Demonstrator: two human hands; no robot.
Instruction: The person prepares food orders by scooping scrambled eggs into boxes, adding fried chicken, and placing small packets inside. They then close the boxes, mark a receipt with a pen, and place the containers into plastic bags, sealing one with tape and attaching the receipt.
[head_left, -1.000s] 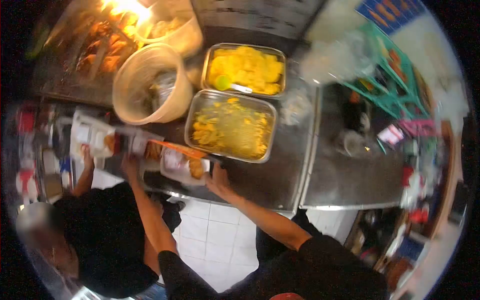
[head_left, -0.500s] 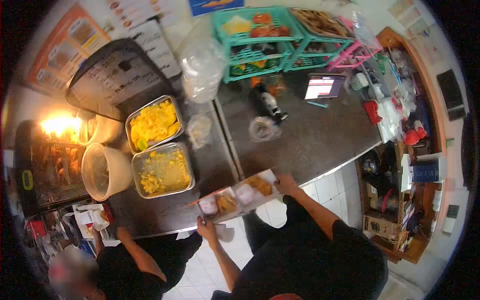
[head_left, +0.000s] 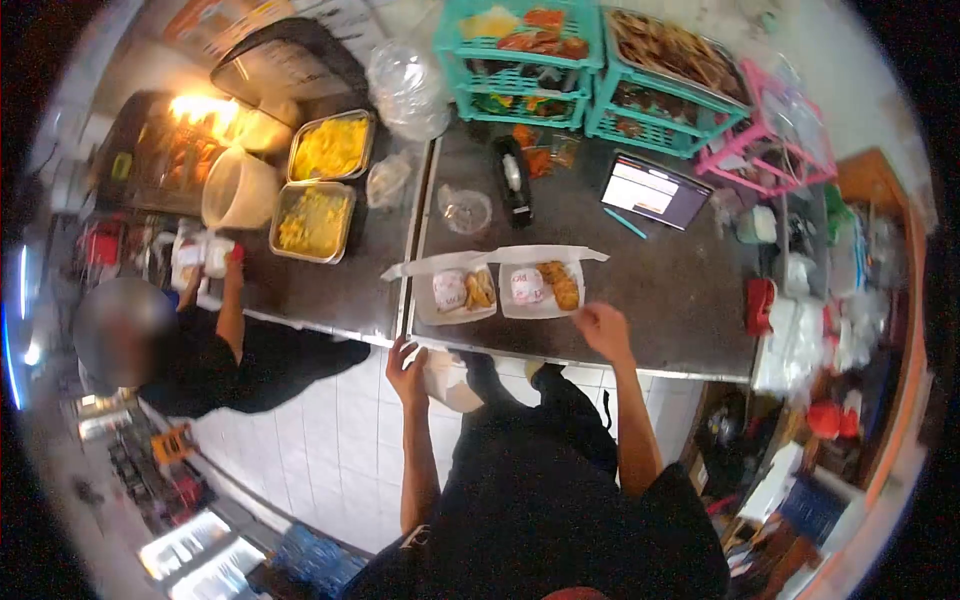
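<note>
Two open white takeaway boxes stand side by side near the counter's front edge. The left box (head_left: pixel 455 315) and the right box (head_left: pixel 540 311) each hold a paper-wrapped round bundle and fried chicken (head_left: pixel 562 287), with their lids folded back. Just below the edge, under the left box, is my left hand (head_left: pixel 407 374), its fingers apart and nothing in them. My right hand (head_left: pixel 606 334) hovers by the lower right corner of the right box, fingers loosely curled with nothing visible in them.
Metal trays of yellow food (head_left: pixel 330 148) and a clear tub (head_left: pixel 238 190) are on the left. A co-worker's hand (head_left: pixel 235 256) is there. A tablet (head_left: pixel 655 190), black object (head_left: pixel 514 180) and clear bag (head_left: pixel 465 210) lie behind; green racks (head_left: pixel 520 70) stand at the back.
Both boxes, earlier held tilted over the counter's edge, now rest flat on the counter. My hands have let go of them. The view has shifted.
</note>
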